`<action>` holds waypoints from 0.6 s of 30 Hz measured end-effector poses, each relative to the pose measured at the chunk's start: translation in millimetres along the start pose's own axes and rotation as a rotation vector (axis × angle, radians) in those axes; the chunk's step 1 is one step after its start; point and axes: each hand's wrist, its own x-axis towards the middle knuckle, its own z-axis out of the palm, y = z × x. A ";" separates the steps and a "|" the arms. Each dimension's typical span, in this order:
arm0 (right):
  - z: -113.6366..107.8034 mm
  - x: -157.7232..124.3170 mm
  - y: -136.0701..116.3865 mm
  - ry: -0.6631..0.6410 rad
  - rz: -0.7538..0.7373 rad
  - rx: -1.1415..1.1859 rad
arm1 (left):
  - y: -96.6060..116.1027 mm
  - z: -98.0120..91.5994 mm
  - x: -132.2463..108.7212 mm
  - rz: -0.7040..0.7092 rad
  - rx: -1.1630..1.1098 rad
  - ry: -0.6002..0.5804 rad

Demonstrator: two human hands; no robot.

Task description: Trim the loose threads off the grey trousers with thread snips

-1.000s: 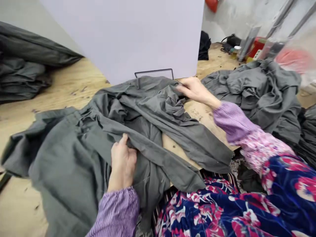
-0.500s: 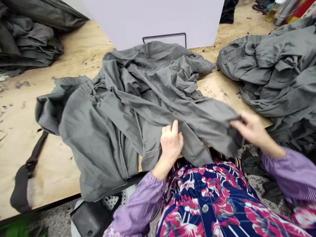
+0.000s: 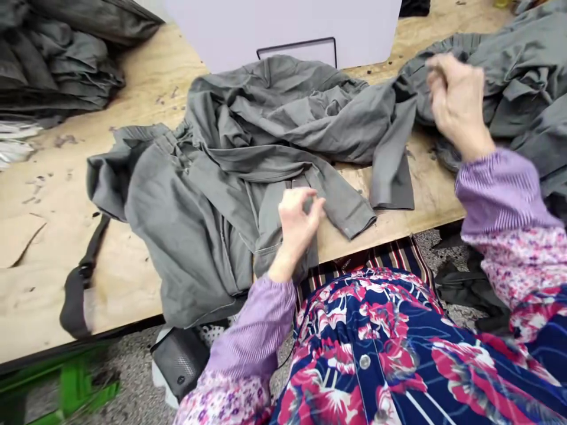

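A crumpled grey garment [image 3: 248, 153] lies spread over the wooden table [image 3: 53, 236]. My left hand [image 3: 297, 215] rests on its near hem by the table's front edge, fingers curled and pinching the grey cloth. My right hand [image 3: 456, 100] is raised over the table's right side, fingers closed on the end of a grey sleeve [image 3: 390, 147] that stretches from the garment up to it.
A heap of grey garments [image 3: 522, 82] lies at the right, a folded dark stack [image 3: 53, 65] at the far left. A white board [image 3: 283, 29] stands behind. A black strap [image 3: 80, 277] hangs over the front edge. A green frame [image 3: 75, 383] is on the floor.
My right hand has lifted the sleeve from the table's front edge up and back to the right. My left hand stayed on the near hem, its fingers now curled.
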 end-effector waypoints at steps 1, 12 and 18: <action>5.0 -20.9 -5.3 0.073 0.020 -0.085 | 13.6 0.1 -12.5 0.065 0.039 -0.021; 64.5 -139.1 -23.0 -0.306 0.108 -0.016 | 41.2 38.8 -40.5 -0.279 -0.297 -0.343; 60.0 -168.8 -54.5 -0.122 0.015 0.359 | 40.5 9.9 -59.7 -0.812 -1.275 -0.177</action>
